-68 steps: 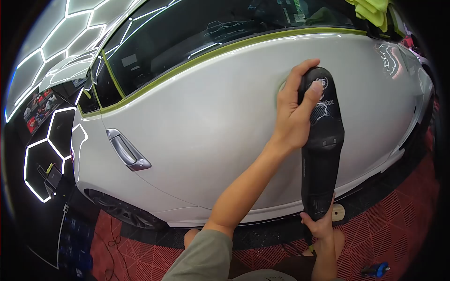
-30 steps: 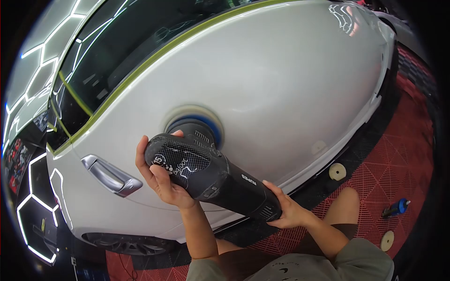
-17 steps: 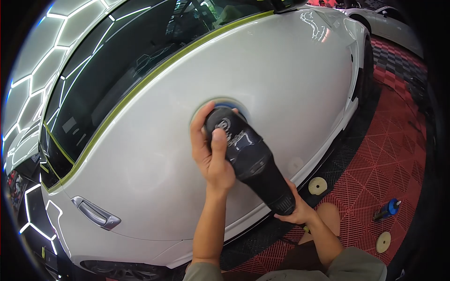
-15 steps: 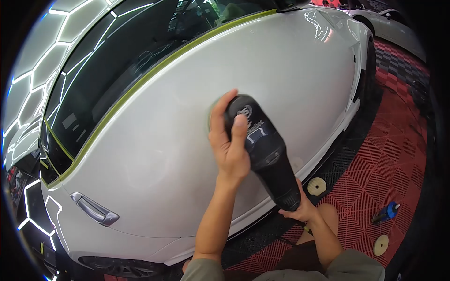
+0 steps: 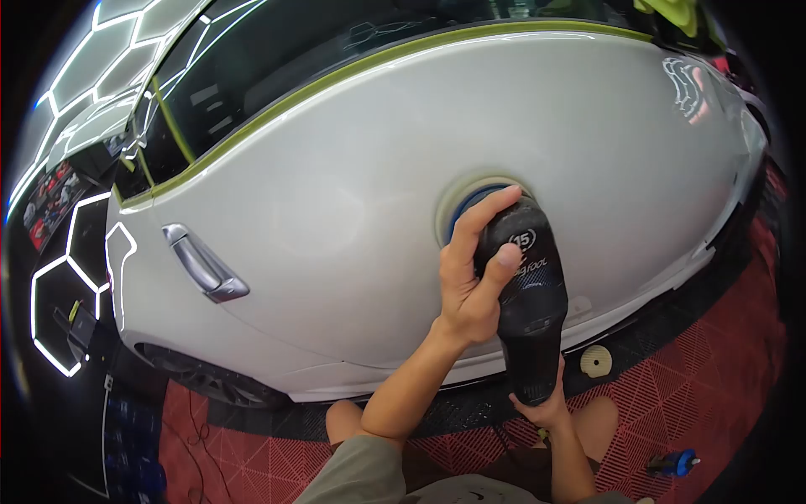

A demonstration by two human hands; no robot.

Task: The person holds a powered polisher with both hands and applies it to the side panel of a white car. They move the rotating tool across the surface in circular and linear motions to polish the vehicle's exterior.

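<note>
A black car polisher [image 5: 531, 290] rests with its pale foam pad [image 5: 443, 214] against the white car door [image 5: 353, 210]. The pad's blue backing shows beside the tool's head. My left hand [image 5: 472, 290] wraps around that head, thumb on top and fingers over the far side. Lower down, my right hand [image 5: 546, 409] grips the rear end of the body from below; most of its fingers are hidden behind the tool. Green masking tape [image 5: 336, 74] runs along the window edge above the door panel. The silver door handle [image 5: 206, 262] lies to the left.
A loose foam pad [image 5: 596, 361] lies on the dark floor strip below the sill. On the red grid floor [image 5: 672, 378] is a blue bottle [image 5: 674, 463] on its side. Cables [image 5: 200, 437] trail at the lower left, near the rear wheel [image 5: 210, 374].
The view has turned and shifted along the car. The polisher now stands more upright in view, with its pad's rim more visible on the door. Both hands keep their hold.
</note>
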